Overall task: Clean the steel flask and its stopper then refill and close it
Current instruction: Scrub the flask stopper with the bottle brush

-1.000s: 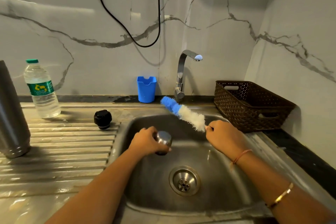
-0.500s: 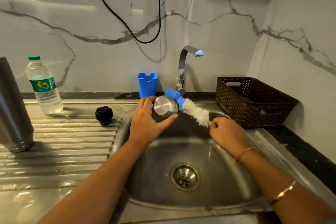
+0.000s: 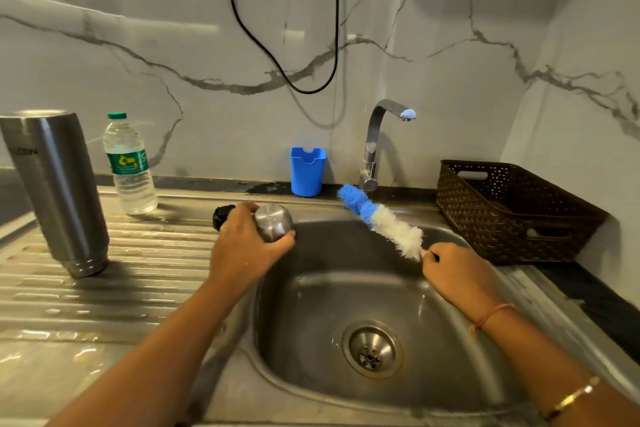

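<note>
Steel flask (image 3: 55,191) upright, seemingly mouth down

The left hand (image 3: 242,246) is covering the near side of the steel cap (image 3: 275,225) and is hiding most of the black stopper (image 3: 221,215) at its eleven o'clock. The right hand (image 3: 457,274) is concealing the handle of the brush (image 3: 384,222). Lettering on the flask (image 3: 59,191), at nine o'clock, is blurring past reading, and the print on the bottle (image 3: 130,166) is showing too small to read. The cable (image 3: 263,45) is running off at twelve o'clock.
</note>
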`<state>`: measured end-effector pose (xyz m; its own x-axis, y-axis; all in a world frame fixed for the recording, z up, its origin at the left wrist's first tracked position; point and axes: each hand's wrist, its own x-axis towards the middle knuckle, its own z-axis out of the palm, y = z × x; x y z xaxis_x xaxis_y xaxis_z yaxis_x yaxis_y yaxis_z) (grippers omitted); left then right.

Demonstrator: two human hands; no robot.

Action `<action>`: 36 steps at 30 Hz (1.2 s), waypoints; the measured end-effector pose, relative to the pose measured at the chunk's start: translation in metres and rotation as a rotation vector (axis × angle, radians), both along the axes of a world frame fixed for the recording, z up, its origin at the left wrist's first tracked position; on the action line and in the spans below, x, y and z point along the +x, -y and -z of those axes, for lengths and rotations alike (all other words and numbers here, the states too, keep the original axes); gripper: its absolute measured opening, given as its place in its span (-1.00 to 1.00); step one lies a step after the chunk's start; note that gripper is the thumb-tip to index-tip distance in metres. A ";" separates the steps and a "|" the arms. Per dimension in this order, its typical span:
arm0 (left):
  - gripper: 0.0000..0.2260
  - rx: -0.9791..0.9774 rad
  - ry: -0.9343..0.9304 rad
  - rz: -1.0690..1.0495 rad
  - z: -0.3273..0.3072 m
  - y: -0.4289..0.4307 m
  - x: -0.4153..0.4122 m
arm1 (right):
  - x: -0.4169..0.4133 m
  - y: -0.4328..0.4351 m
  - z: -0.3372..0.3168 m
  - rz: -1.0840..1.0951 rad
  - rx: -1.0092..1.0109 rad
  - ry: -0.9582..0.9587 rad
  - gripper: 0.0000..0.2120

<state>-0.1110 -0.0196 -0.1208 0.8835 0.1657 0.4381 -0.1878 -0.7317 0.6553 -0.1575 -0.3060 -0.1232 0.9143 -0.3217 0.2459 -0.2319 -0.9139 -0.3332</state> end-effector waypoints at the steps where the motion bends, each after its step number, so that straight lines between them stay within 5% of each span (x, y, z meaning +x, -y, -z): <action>1: -0.40 0.005 0.003 -0.031 -0.001 -0.013 0.000 | 0.001 0.000 0.000 0.000 0.000 0.002 -0.67; 10: -0.27 0.025 -0.210 -0.292 -0.002 -0.096 0.011 | 0.002 -0.002 0.004 0.006 0.003 0.009 -0.70; 25: -0.34 -0.036 -0.318 -0.225 0.008 -0.115 0.018 | -0.001 -0.005 0.003 0.011 -0.013 -0.002 -0.69; 31: -0.24 -0.001 -0.260 -0.255 0.008 -0.109 0.012 | -0.002 -0.006 0.002 0.023 -0.006 -0.009 -0.70; 36: -0.43 0.024 0.013 -0.283 -0.007 -0.093 0.000 | -0.002 -0.005 0.001 0.011 -0.014 -0.004 -0.72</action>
<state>-0.1106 0.0730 -0.1137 0.7980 0.3941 0.4560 0.0175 -0.7714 0.6361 -0.1598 -0.3007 -0.1238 0.9118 -0.3283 0.2468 -0.2432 -0.9158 -0.3197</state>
